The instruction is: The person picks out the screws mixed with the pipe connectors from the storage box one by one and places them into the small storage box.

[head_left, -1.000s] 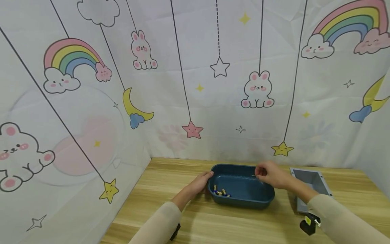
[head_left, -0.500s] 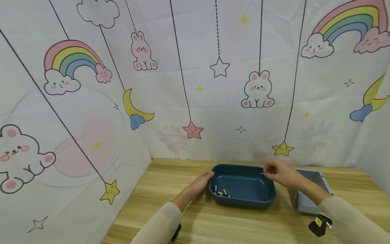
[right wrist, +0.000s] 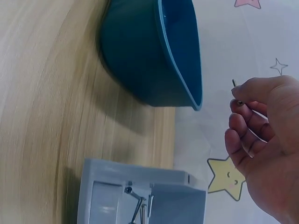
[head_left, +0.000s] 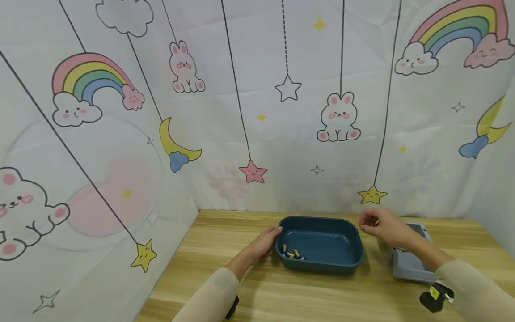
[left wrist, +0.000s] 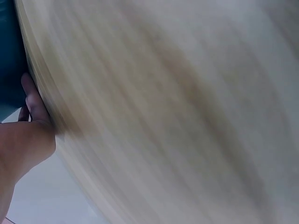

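Observation:
A dark blue plastic basin (head_left: 319, 268) stands on the wooden table. At its left end, my left hand (head_left: 261, 241) holds the wall, fingertips up at the rim; the left wrist view shows fingers (left wrist: 35, 100) against the outer side. Several small gold-and-blue pieces (head_left: 293, 255) lie in the basin's near left corner. Just past the basin's right rim, in the air, my right hand (head_left: 380, 226) pinches a thin metal screw (right wrist: 240, 103) between thumb and forefinger. The other fingers are loosely bent. The hand covers most of the screw.
Right of the basin, partly behind my right forearm, sits a grey divided box (head_left: 412, 268). Several long metal screws (right wrist: 140, 205) lie inside it. A printed cloth (head_left: 289, 134) hangs along the table's back edge. A black wrist mount (head_left: 432, 299) sits by the right sleeve.
My right hand has moved rightward with the screw, from over the basin to beyond its right rim, toward the grey box. My left hand has stayed at the basin's left end.

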Action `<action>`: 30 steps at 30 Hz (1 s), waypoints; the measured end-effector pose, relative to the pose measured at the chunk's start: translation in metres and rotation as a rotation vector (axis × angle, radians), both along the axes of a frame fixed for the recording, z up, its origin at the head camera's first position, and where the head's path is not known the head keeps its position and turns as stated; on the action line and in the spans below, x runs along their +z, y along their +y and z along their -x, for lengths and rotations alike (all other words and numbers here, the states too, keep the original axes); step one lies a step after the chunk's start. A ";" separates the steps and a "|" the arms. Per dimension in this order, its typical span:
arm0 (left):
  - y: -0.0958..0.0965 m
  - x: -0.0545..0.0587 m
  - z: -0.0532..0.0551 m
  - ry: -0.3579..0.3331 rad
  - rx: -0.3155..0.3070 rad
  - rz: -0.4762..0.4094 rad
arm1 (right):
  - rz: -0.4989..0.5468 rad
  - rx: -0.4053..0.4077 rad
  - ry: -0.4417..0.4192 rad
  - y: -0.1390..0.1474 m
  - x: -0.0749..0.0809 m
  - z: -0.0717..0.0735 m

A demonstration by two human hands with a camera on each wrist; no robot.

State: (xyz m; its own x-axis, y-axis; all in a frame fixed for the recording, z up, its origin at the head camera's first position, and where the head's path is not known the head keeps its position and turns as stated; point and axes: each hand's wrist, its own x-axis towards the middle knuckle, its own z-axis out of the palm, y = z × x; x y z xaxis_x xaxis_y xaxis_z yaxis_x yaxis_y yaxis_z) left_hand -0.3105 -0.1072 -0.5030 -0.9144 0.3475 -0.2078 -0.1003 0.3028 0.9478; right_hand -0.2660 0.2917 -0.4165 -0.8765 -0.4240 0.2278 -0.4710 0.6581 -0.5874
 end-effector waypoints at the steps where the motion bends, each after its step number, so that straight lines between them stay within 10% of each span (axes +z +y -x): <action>1: 0.000 0.000 0.000 0.000 -0.001 -0.001 | -0.003 -0.006 0.006 0.002 0.000 -0.001; 30: 0.002 0.004 -0.005 -0.002 0.013 -0.048 | -0.018 -0.169 0.020 0.050 -0.012 -0.017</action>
